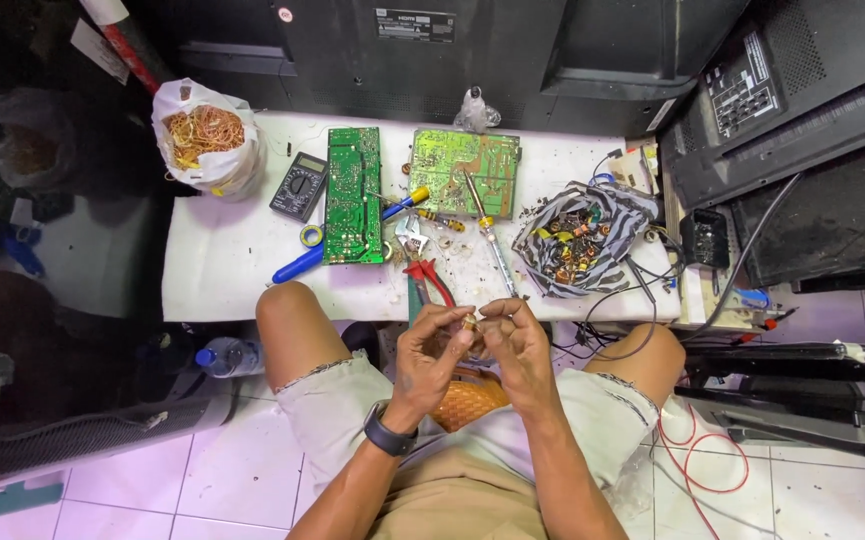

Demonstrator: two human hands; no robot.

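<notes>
Pinching a small brass-coloured component between the fingertips of both hands, the person sits at the lower centre of the frame with knees against the edge of a white table. The left hand, with a dark watch on its wrist, closes thumb and forefinger on one side of the part, and the right hand closes on the other, so both are grasping it just above an orange woven basket resting in the lap. The component looks tiny, rigid and light, probably metal with thin leads that would bend easily; it seems best held by its body with fingertips only, and it could slip and drop readily. At the upper centre of the frame lie two green circuit boards, a soldering iron and red-handled pliers. A striped cloth bag of salvaged parts sits to the right of centre, a black multimeter to the left, and a white bag of copper wire at the upper left.
</notes>
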